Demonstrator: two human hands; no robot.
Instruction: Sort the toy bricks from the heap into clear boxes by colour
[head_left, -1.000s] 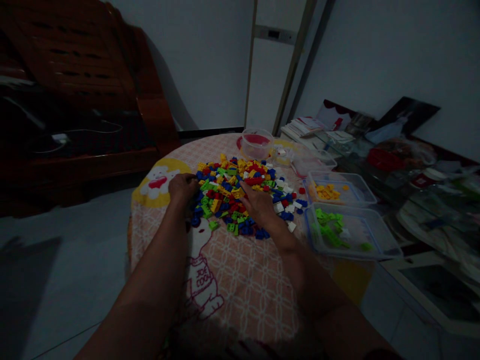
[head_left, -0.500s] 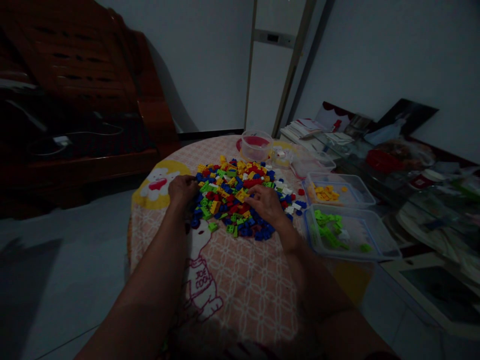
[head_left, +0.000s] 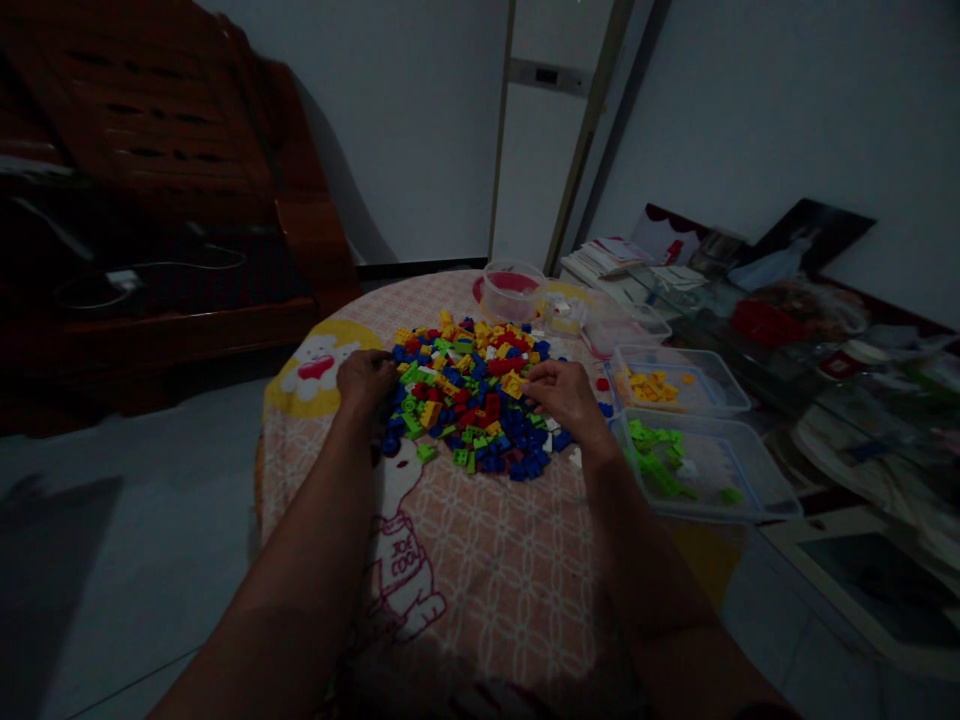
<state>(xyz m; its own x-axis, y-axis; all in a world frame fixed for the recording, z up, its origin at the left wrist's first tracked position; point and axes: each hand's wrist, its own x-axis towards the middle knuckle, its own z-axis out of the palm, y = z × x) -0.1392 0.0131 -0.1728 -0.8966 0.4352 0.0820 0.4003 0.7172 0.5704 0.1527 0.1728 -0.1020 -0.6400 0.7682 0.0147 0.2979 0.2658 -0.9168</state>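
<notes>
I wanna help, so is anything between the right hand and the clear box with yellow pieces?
Yes: a red brick and a blue brick lie between the right hand and that clear box, whose side wall is also in between. Nothing visible separates the hand from the yellow piece it holds.

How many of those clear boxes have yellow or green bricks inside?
2. Both are right of the brick pile: the far box holds yellow bricks, the near box green bricks. Dim light could hide others.
</notes>
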